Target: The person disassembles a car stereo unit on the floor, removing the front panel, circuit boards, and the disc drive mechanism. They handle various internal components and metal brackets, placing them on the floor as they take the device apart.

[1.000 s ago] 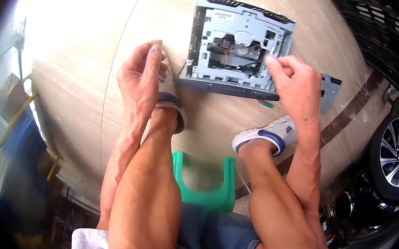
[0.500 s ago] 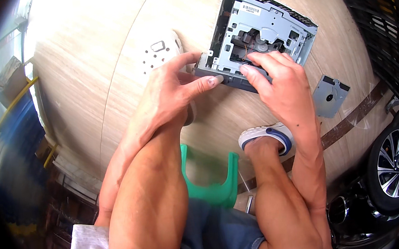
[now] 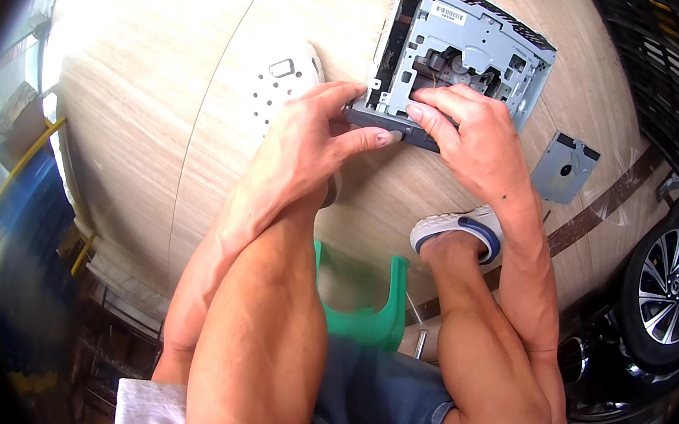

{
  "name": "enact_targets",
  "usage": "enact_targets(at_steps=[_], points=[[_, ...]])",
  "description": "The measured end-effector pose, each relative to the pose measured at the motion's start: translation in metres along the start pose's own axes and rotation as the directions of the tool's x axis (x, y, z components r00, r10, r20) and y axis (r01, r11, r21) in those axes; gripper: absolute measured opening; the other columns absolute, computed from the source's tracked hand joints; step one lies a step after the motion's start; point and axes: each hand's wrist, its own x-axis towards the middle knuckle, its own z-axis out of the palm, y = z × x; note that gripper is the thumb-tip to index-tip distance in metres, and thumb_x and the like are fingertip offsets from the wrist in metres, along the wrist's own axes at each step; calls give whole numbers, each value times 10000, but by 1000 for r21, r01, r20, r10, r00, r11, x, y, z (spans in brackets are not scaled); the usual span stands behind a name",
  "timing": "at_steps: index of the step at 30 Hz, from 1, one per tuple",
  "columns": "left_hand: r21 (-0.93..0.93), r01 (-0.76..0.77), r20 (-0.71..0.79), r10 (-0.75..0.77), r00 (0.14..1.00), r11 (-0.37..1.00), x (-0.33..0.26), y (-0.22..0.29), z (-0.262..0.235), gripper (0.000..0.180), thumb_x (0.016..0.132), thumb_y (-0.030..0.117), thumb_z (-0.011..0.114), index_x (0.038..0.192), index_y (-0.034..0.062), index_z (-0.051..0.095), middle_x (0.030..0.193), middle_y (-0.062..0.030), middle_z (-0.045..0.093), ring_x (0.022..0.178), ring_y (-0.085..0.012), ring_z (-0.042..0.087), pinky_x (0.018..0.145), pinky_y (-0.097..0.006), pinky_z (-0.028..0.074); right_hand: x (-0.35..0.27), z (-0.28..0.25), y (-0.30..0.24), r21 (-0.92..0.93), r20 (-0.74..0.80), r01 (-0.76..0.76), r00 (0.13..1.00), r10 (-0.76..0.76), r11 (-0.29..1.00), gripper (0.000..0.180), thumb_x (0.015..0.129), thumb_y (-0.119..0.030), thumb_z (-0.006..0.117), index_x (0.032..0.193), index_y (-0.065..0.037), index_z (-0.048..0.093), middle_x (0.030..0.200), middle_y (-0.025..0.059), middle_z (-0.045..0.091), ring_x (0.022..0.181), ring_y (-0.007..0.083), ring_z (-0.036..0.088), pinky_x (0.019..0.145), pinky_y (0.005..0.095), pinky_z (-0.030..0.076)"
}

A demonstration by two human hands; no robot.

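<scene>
An opened disc player (image 3: 503,47) with a silvery metal frame, a dark front panel and a white label rests on the floor, turned at an angle. My left hand (image 3: 308,137) grips its near left corner, the thumb along the front panel and the forefinger at the side. My right hand (image 3: 475,129) reaches over the front edge, with thumb and forefinger close together at the frame's opening. The fingertips are partly hidden, and the frame edge seems to be between them. Inside the opening a dark disc mechanism (image 3: 450,66) shows.
A flat metal plate (image 3: 566,167) with a round dark spot lies on the floor to the right. A white clog (image 3: 287,78) is left of the player, another (image 3: 472,228) below it. A green plastic stool (image 3: 367,324) stands between my legs. At right are a black grille (image 3: 649,35) and a wheel (image 3: 674,286).
The view has shifted a little, so the player and clog appear farther right. My right thumb and forefinger have drawn together toward the frame's near left. My left hand keeps its grip.
</scene>
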Motion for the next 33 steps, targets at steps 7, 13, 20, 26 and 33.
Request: enact_targets(at_steps=[7,13,20,26,33], points=[[105,-75,-12,77,997,992,0,-9,-1,647,820,340,874,1269,-74,661,1190,-230,699,982,-294,732,867,-374,587,0,4,-4,0,-37,62,997,-62,998,194,957,-136,719,1079,11,756,956,168,731,827,297,717,748,367,554],[141,-155,-40,162,986,978,1,-12,1,640,819,379,861,1232,-75,677,1154,-260,704,972,-356,735,855,-402,590,3,5,-3,85,-61,45,997,-39,995,166,923,-167,726,1016,-49,795,989,157,727,898,356,697,818,426,558],[126,-130,-11,132,991,983,2,-8,0,616,820,372,858,1227,-57,685,1144,-252,710,1005,-365,724,882,-408,579,4,0,-4,-11,-45,39,998,-39,999,145,904,-161,734,987,-66,806,915,163,707,909,355,666,825,435,537],[112,-68,-2,69,998,991,5,1,5,551,834,313,854,1233,-32,694,1152,-231,720,1014,-358,720,899,-405,568,0,1,1,83,-124,18,992,-7,996,119,891,-178,748,921,-71,793,810,156,683,777,343,667,731,444,539],[54,49,-18,-49,999,997,-2,10,-1,520,828,163,837,1279,-44,681,1159,-172,736,1009,-245,709,924,-356,546,-23,22,-17,-176,-349,198,904,-249,964,132,861,-163,752,926,-51,722,1020,118,685,974,310,641,858,462,507]])
